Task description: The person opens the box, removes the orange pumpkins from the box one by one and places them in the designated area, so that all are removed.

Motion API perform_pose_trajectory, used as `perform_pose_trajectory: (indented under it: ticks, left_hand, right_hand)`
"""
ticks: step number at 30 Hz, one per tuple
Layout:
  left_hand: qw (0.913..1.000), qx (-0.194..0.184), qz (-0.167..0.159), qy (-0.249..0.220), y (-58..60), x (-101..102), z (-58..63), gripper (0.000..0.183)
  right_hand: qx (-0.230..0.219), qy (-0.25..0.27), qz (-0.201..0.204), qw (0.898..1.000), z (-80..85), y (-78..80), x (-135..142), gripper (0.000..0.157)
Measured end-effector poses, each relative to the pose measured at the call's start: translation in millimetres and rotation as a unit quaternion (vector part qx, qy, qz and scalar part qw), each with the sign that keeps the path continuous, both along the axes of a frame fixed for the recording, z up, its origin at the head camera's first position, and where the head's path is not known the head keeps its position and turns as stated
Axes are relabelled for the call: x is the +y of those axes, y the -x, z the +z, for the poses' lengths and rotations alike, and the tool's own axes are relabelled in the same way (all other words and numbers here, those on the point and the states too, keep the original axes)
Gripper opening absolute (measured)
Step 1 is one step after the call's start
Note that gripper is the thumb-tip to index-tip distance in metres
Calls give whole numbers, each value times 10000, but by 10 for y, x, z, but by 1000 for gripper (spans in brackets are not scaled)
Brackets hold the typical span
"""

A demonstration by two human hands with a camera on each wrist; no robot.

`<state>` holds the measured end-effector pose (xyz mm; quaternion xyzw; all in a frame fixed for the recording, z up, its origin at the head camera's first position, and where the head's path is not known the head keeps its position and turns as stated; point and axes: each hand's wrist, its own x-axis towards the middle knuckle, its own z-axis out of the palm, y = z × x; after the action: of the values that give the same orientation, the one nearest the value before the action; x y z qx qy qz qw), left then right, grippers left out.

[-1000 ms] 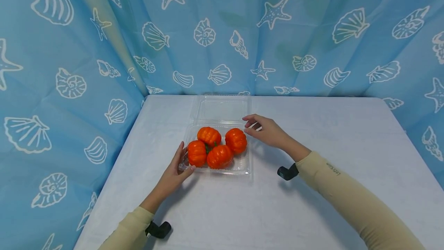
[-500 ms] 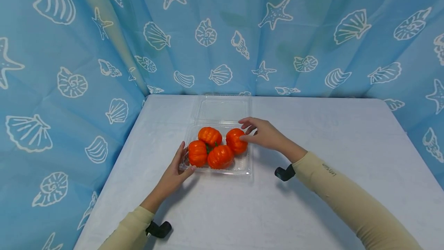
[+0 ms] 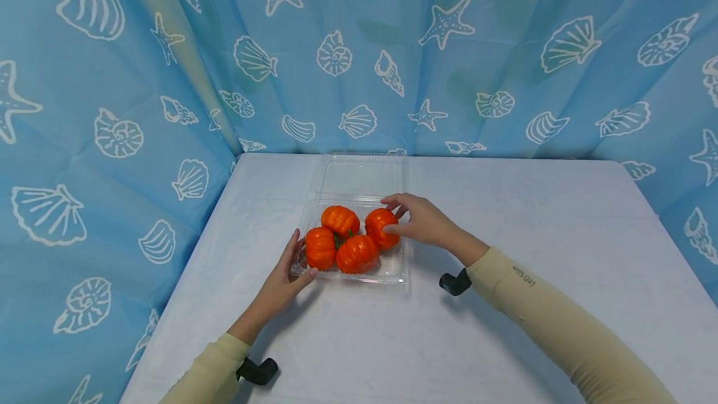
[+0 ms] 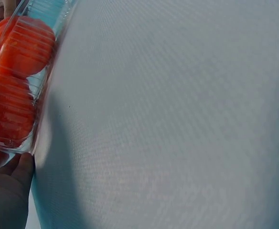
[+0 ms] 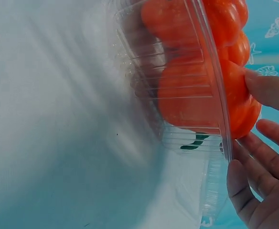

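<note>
Several ribbed orange pumpkins, small and glossy, sit in a clear plastic clamshell container [image 3: 394, 271] whose lid [image 3: 361, 173] lies back away from the person. My left hand [image 3: 283, 279] holds the container's near left corner, thumb at the front edge and fingers along the left side. On the other side, my right hand [image 3: 423, 223] grips the right-hand pumpkin [image 3: 376, 223]. In the right wrist view the thumb presses this pumpkin [image 5: 237, 102] while other fingers reach round it by the container's rim. The left pumpkin [image 3: 321, 248], front pumpkin [image 3: 357, 254] and back pumpkin [image 3: 340, 221] cluster together.
A white-covered table [image 3: 538, 223] bears the container near its far left part. Behind and to the left hangs a blue curtain [image 3: 482, 67] printed with shells and starfish, meeting the table's far edge. Each wrist carries a small black camera [image 3: 455, 282].
My right hand has moved left and slightly down from beside the container onto the right-hand pumpkin, its thumb now against it. My left hand and the pumpkins have stayed in place.
</note>
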<state>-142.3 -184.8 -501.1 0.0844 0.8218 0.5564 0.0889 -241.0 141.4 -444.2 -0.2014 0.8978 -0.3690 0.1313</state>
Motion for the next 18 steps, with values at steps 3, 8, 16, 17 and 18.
perform_pose_trajectory:
  ticks: [3,8,16,17,18]
  left_hand:
    - [10000,9,-15,-28,-1,-2,-8,90]
    - [10000,17,-18,-74,0,-2,-15,90]
    - [10000,14,-25,-63,-1,-1,-18,89]
    - [10000,15,-27,-73,2,-3,-23,89]
    - [10000,14,-27,-78,4,-5,-28,89]
  right_hand:
    - [46,3,109,9999,4,-5,-8,65]
    - [117,65,347,9993,8,-12,-13,63]
    - [266,-131,355,9989,34,-33,-9,66]
    - [293,-180,310,9989,39,-36,-9,66]
    - [340,-255,277,9987,45,-40,-9,67]
